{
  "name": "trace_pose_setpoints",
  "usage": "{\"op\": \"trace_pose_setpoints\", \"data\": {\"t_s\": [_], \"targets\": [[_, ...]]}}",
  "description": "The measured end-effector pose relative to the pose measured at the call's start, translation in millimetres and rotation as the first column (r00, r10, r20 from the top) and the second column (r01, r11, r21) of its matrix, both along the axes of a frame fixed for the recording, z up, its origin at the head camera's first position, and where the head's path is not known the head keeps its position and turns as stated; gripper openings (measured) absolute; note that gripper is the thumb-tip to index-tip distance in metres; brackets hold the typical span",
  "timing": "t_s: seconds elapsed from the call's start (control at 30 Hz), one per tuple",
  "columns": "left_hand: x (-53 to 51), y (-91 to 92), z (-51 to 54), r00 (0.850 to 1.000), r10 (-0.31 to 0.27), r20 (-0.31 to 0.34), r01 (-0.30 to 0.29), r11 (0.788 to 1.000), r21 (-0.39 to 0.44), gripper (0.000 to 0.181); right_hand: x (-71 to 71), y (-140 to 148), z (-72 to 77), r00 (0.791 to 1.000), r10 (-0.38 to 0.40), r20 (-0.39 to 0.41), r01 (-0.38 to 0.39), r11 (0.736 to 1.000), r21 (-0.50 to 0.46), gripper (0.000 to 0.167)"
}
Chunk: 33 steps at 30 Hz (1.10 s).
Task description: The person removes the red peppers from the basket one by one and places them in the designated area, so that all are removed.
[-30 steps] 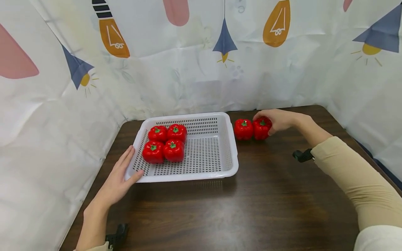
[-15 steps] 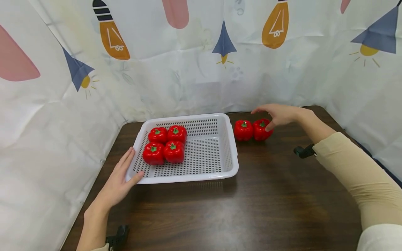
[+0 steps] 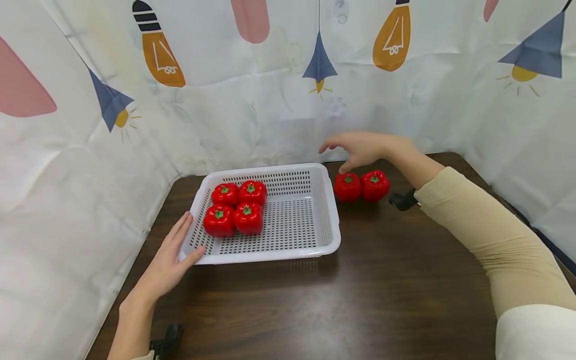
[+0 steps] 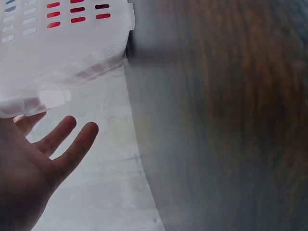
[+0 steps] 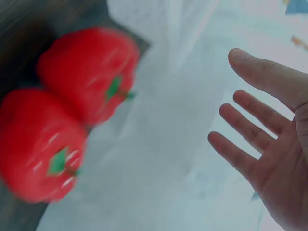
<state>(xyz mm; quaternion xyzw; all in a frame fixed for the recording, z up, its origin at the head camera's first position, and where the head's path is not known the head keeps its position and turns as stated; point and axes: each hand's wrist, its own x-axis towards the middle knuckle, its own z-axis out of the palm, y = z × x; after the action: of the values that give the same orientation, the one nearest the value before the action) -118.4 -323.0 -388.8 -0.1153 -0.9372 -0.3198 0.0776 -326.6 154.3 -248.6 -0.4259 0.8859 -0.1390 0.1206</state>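
Note:
A white perforated plastic basket [image 3: 292,256] sits on the table, with several red bell peppers [image 3: 219,221] grouped in its left half. My left hand [image 3: 164,265] rests against the basket's near left corner, fingers straight along the side and thumb at the rim. In the left wrist view its fingers [image 4: 79,144] spread beside the basket wall. To the right of the basket stand two more bell peppers side by side, a left one [image 3: 347,190] and a right one [image 3: 375,187]. Above and behind them hovers my right hand [image 3: 362,149], fingers extended, holding nothing; both peppers show apart from it in the right wrist view.
A dark wooden table [image 3: 360,300] lies under everything. White fabric printed with lamps and bulbs [image 3: 270,115] hangs along its back and sides. Each wrist carries a black strap mount, such as the right one [image 3: 402,200].
My right hand has let go of the right bell pepper, lifted, and moved left over the left one. The left hand and the basket have stayed in place.

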Motion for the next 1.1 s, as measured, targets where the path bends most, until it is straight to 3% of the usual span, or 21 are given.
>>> {"op": "trace_pose_setpoints", "data": {"t_s": [0.27, 0.57, 1.03, 1.1], "targets": [[0.5, -0.5, -2.6, 1.000, 0.003, -0.001, -0.003, 1.000, -0.002, 0.088, 13.6, -66.1, 6.4, 0.996, 0.088, 0.012, -0.089, 0.992, 0.089, 0.062], [-0.8, -0.5, -3.4, 1.000, 0.000, -0.013, 0.000, 1.000, 0.002, 0.088, 24.9, -119.1, 0.6, 0.975, 0.222, 0.031, -0.224, 0.972, 0.070, 0.063], [0.0, -1.1, -3.5, 1.000, -0.003, -0.014, 0.003, 1.000, 0.011, 0.088, 37.1, -176.2, -26.1, 0.933, 0.345, 0.103, -0.350, 0.936, 0.030, 0.065], [-0.5, -0.7, -3.6, 1.000, -0.002, -0.013, 0.002, 1.000, 0.010, 0.088, 37.1, -180.7, -29.5, 0.934, 0.343, 0.100, -0.346, 0.938, 0.020, 0.065]]}}
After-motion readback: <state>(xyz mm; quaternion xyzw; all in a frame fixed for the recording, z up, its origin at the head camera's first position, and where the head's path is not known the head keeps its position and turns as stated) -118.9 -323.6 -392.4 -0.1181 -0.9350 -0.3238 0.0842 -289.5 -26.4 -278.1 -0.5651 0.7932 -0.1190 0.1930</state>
